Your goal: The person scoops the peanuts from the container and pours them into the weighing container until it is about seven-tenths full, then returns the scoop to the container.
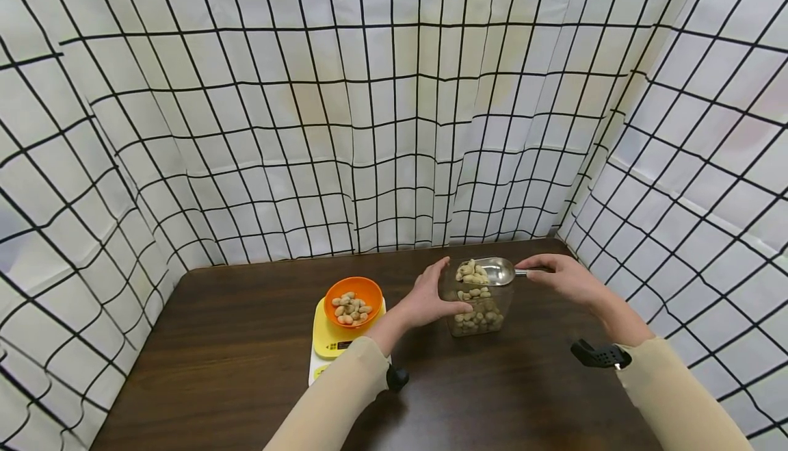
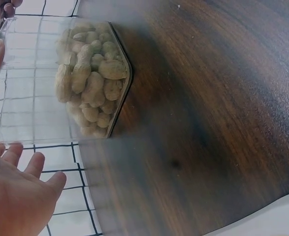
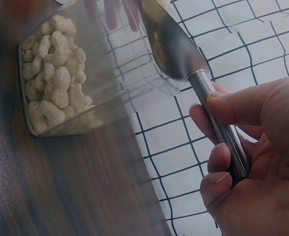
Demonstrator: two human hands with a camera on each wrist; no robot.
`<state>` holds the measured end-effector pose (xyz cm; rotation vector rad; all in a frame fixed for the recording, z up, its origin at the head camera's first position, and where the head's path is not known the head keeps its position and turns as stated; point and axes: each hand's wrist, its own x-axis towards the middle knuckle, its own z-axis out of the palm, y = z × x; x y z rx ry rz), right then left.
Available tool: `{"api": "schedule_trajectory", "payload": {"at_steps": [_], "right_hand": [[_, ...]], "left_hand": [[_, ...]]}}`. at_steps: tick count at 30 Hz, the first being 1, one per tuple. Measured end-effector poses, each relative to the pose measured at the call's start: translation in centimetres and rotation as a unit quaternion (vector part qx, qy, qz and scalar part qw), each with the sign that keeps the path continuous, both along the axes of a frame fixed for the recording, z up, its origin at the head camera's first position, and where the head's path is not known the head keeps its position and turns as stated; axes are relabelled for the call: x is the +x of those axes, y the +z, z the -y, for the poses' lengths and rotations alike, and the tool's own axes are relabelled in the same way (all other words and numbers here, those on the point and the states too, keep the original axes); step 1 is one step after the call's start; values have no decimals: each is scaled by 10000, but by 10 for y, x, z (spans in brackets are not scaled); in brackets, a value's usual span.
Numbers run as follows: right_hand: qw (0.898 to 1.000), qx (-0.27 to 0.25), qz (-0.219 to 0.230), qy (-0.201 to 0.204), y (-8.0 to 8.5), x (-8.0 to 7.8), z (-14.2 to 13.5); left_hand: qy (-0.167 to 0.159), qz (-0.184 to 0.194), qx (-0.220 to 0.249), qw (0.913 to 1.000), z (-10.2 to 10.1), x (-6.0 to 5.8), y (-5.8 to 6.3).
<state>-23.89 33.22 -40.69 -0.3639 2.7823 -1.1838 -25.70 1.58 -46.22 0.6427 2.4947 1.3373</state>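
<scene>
A clear plastic container (image 1: 477,324) stands on the table, its lower part filled with unshelled peanuts (image 2: 92,78). My left hand (image 1: 429,298) holds it around its left side, thumb across the front and the other fingers spread toward the back. In my right hand (image 3: 262,132), the handle of a metal scoop (image 3: 176,49) is gripped between thumb and fingers. The scoop lies level over the container's mouth, and several peanuts (image 1: 472,272) rest in its bowl. Further peanuts show through the wall below it.
Left of the container, an orange bowl (image 1: 371,291) with peanuts in it sits on a yellow and white kitchen scale (image 1: 326,334). The dark wooden table (image 1: 246,341) ends at a white curtain (image 1: 382,129) with black grid lines, which also closes both sides.
</scene>
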Motion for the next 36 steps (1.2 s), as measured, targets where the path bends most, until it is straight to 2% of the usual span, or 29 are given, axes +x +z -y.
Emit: {"api": "schedule_trajectory", "payload": {"at_steps": [10,17,21,27,36], "right_hand": [[9999,-64,25,-121,5,4,4],[9999,-107,5,-134,13,8,11],[9999,-134,-43,-93,15,10,17],[9997,-174,-159,-10,14,8,28],[9990,-44,-434,135,12,5,48]], "left_hand": [[-122,-123,13,9998,13,2,14],[-248,-557,-82,9981,36,5,27],[-265,-742,-160,9968,56,10,34],[-137,-821,-235,9963,96,18,41],[376,-962,-512,9933,151,26,38]]}}
